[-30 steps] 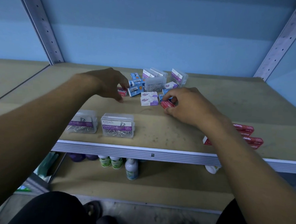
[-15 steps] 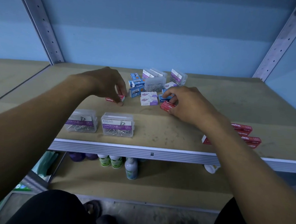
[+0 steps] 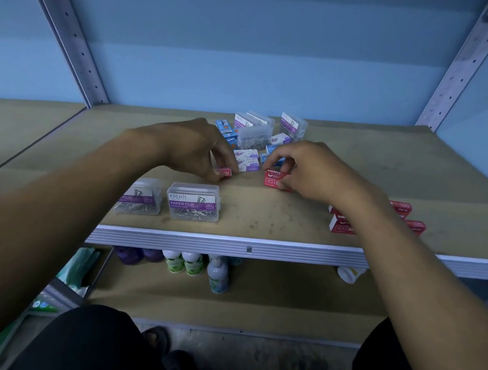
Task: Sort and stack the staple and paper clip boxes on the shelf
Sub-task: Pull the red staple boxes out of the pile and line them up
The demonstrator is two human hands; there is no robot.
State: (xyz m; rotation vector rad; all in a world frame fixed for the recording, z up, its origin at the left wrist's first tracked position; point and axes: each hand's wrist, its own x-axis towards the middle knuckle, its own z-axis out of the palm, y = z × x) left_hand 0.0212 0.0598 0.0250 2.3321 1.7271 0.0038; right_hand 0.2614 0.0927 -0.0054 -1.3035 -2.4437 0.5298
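My left hand pinches a small red staple box that sits on the wooden shelf. My right hand grips a larger red staple box just right of it. Behind both hands lies a mixed pile: white-purple boxes, blue boxes and clear paper clip boxes. Two clear paper clip boxes stand side by side near the front edge on the left. Red staple boxes lie at the front right, partly hidden by my right forearm.
Perforated metal uprights frame the shelf against a blue wall. On the lower shelf stand small bottles and purple containers. A green packet lies at the lower left. My knees and a sandal show at the bottom.
My left hand has drawn its small red box out of the pile toward the front. My right hand has shifted its red box slightly nearer too.
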